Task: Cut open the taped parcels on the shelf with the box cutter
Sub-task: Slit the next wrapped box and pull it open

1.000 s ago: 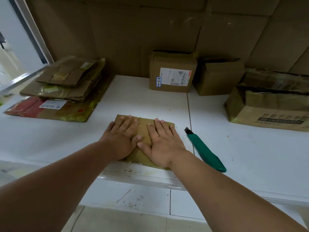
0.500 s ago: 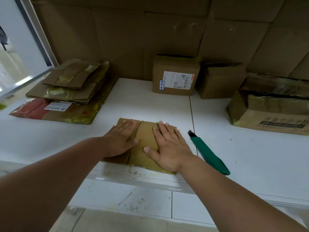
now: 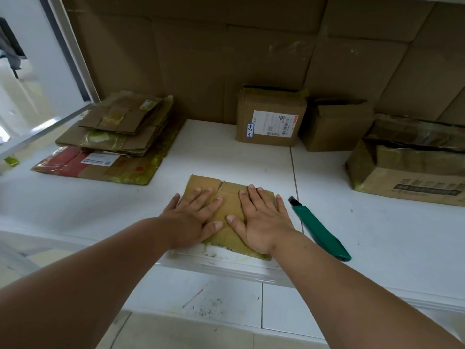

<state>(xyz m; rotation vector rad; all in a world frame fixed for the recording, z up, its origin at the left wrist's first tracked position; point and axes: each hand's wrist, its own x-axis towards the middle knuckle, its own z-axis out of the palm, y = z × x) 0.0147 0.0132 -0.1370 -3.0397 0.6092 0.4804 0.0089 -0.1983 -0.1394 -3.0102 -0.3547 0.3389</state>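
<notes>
Both hands press a flattened cardboard box (image 3: 227, 197) against the front edge of the white shelf (image 3: 226, 152). Left hand (image 3: 193, 217) — fingers straight and spread, palm down on the box's left half. Right hand (image 3: 261, 220) — likewise flat on its right half, grasping nothing. Green box cutter (image 3: 318, 229) lies free on the shelf just right of the right hand, blade end pointing away. Labelled parcel (image 3: 271, 117) stands at the back wall; a stack of flattened cartons (image 3: 118, 132) lies at left, an opened brown box (image 3: 407, 159) at right.
</notes>
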